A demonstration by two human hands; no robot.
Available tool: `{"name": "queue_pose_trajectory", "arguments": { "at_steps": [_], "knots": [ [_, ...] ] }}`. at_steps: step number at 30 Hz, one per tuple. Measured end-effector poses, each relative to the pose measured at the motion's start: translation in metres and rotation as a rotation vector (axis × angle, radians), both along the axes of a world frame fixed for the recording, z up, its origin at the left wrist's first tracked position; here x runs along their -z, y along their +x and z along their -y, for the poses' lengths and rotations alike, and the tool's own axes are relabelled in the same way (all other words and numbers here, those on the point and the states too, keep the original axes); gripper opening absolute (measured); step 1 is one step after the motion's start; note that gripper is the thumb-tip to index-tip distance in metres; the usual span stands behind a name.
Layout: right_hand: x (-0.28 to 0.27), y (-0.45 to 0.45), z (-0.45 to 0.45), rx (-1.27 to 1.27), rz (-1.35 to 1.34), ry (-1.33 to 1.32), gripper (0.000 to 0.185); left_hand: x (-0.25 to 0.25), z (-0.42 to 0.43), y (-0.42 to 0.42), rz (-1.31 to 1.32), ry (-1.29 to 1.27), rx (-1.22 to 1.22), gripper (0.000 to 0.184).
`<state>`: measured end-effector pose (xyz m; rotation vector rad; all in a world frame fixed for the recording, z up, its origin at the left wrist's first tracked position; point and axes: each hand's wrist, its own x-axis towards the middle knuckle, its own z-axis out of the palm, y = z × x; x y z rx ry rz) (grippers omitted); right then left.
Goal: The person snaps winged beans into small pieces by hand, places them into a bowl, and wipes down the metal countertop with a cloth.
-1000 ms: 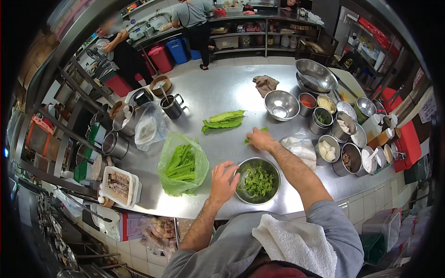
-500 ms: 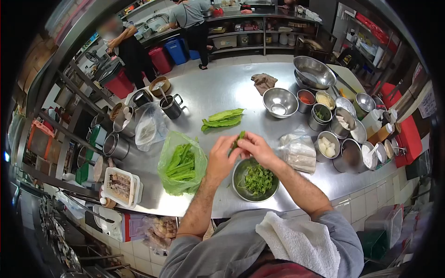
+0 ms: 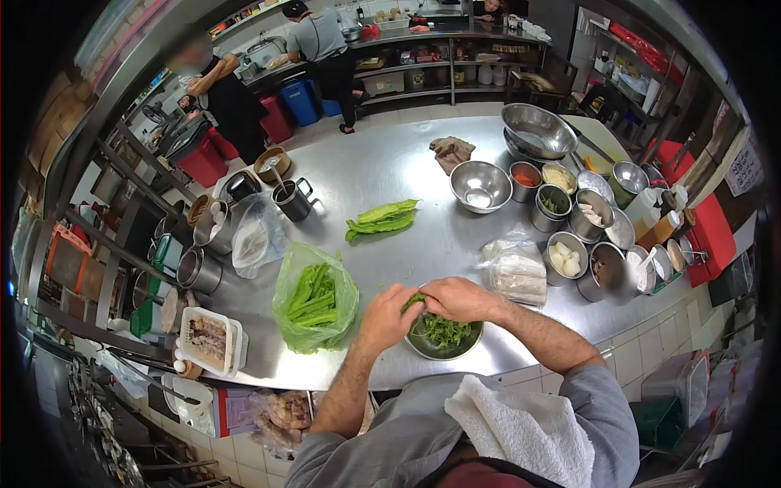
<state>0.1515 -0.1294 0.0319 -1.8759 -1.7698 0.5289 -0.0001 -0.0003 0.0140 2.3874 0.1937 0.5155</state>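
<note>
Both hands meet over the back rim of a steel bowl point(image 3: 446, 355) of torn green leaves point(image 3: 445, 332). My left hand point(image 3: 389, 315) is closed around a small green piece point(image 3: 413, 302). Pressed against the same piece, the fingers of my right hand point(image 3: 457, 299) are closed too. Left of the bowl stands an open green plastic bag point(image 3: 348, 313) with long ridged green pods point(image 3: 311, 299) inside. More of these pods point(image 3: 382, 219) lie loose on the steel table, farther back.
An empty steel bowl point(image 3: 481, 186) and a brown cloth point(image 3: 451, 153) are farther back. Ingredient pots point(image 3: 565, 259) and a bagged white stack point(image 3: 516, 272) stand right. A metal mug point(image 3: 291, 200), clear bag point(image 3: 258, 236) and tub point(image 3: 213, 342) are left. Two people stand beyond the table.
My right hand has come from the tabletop to my left hand, bringing a green piece. Both hands are now lower, over the bowl's rim. The view has shifted slightly.
</note>
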Motion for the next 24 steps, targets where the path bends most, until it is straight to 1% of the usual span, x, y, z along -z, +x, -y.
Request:
{"name": "queue_pose_trajectory", "arguments": {
  "at_steps": [3,5,8,10,12,14,16,19,20,22,24],
  "knots": [
    [0.009,-0.004,-0.001,0.025,0.034,-0.023,0.019,0.006,0.0,0.003,0.008,-0.016,0.001,0.019],
    [0.013,-0.007,0.003,0.022,-0.014,0.004,0.019,0.008,0.002,-0.001,-0.012,-0.036,0.003,0.019],
    [0.011,-0.006,0.006,0.02,0.01,0.011,0.019,0.005,0.002,-0.003,-0.034,-0.119,-0.007,0.018],
    [0.008,-0.008,0.008,0.023,0.004,0.02,0.019,0.003,-0.001,-0.005,-0.059,-0.225,0.035,0.018],
    [0.006,-0.009,0.009,0.014,0.03,-0.045,0.021,0.006,-0.002,-0.005,-0.067,-0.197,0.045,0.018],
    [0.004,-0.011,0.011,-0.008,0.056,-0.033,0.021,0.009,0.001,-0.005,-0.085,-0.177,0.063,0.018],
    [0.004,-0.009,0.01,-0.035,0.079,-0.019,0.021,0.005,0.005,-0.003,-0.091,-0.056,0.067,0.016],
    [0.007,-0.004,0.008,-0.052,0.062,-0.035,0.022,0.005,0.01,0.0,-0.039,-0.068,0.043,0.013],
    [0.007,-0.005,0.009,-0.019,0.047,0.012,0.022,0.005,0.012,0.0,-0.044,-0.072,0.042,0.013],
    [0.01,-0.005,0.009,0.016,0.035,0.057,0.023,0.006,0.015,0.003,0.055,-0.084,0.006,0.012],
    [0.018,-0.01,0.008,0.161,-0.065,0.207,0.023,0.011,0.019,0.006,0.109,-0.085,-0.019,0.012]
  ]
}}
